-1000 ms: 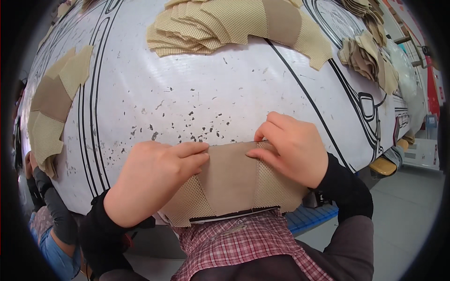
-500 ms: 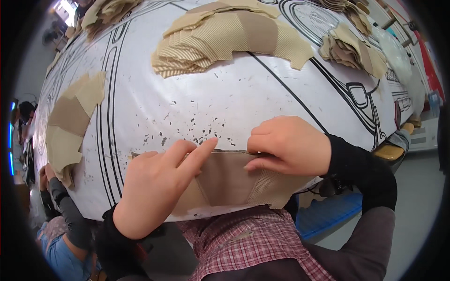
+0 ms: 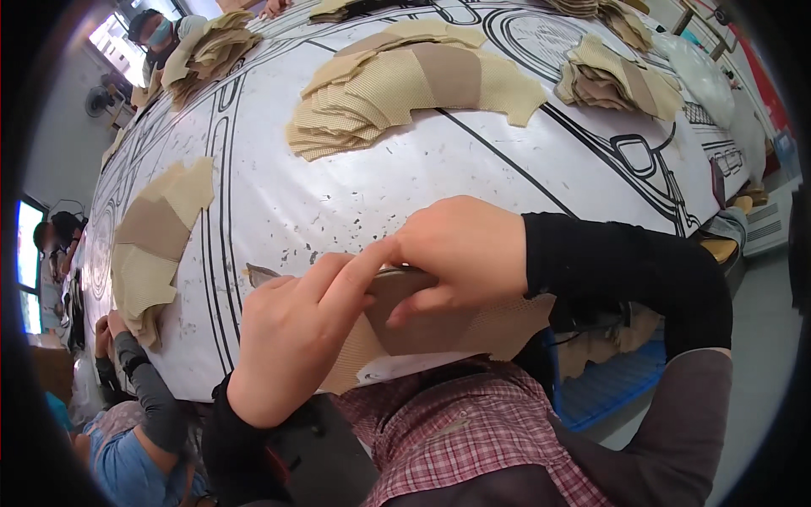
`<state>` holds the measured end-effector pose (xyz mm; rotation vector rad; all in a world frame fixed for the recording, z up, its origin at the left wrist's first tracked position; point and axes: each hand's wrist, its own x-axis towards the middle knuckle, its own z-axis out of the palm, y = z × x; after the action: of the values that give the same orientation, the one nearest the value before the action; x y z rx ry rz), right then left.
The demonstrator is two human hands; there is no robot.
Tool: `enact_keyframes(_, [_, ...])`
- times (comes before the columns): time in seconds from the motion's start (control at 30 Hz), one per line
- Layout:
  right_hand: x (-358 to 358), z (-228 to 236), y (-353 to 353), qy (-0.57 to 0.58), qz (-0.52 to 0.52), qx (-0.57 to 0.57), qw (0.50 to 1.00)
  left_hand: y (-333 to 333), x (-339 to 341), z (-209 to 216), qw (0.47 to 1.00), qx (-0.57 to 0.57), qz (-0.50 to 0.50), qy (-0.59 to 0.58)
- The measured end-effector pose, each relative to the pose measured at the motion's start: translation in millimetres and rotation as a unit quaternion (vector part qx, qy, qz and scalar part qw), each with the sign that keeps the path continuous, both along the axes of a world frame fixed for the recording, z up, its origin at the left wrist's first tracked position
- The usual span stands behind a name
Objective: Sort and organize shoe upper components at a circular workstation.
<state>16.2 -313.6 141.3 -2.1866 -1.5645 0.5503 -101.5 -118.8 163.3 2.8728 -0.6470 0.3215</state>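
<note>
A curved beige mesh fabric piece (image 3: 507, 323) with a brown middle panel lies along the near table edge, partly hanging over it. My right hand (image 3: 463, 253) pinches its upper edge at the brown panel, thumb on the near face and fingers curled behind. Close beside it, my left hand (image 3: 296, 329) grips the same edge, its index finger touching the right hand's fingers. The left hand covers much of the piece's left part; a dark corner sticks out beyond its knuckles.
Layered stacks of similar pieces lie at the far middle (image 3: 422, 80), far right (image 3: 621, 80) and far left (image 3: 207, 51). More pieces (image 3: 156, 228) lie on the left. Dark crumbs dot the line-printed white table cover (image 3: 279, 177). A blue crate (image 3: 608, 384) stands below right. Other people work at left.
My right hand has slid left along the fabric's edge until it meets my left hand. The view has shifted slightly, showing more of a masked person at the far left.
</note>
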Motion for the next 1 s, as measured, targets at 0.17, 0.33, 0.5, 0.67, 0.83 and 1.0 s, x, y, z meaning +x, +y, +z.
enact_keyframes(0.17, [3, -2, 4, -0.032, 0.02, 0.018, 0.999, 1, -10, 4, 0.994, -0.075, 0.043, -0.071])
enact_keyframes(0.33, [3, -6, 5, -0.054, 0.035, 0.057, 0.996, 13, -15, 2, 0.993, -0.09, 0.049, -0.062])
enact_keyframes(0.5, [3, 6, 11, -0.079, 0.049, 0.012, 0.996, 14, -13, -2, 0.991, -0.117, 0.053, -0.037])
enact_keyframes(0.67, [-1, -3, 24, -0.022, 0.039, 0.082, 0.996, 14, -16, -2, 0.993, -0.099, 0.048, -0.031])
enact_keyframes(0.83, [0, -2, 24, -0.063, 0.067, 0.103, 0.99, 18, -21, -4, 0.97, -0.182, 0.09, -0.131])
enact_keyframes(1.0, [0, -1, 20, -0.056, 0.077, 0.132, 0.987, 27, -27, -15, 0.958, -0.25, 0.114, -0.08])
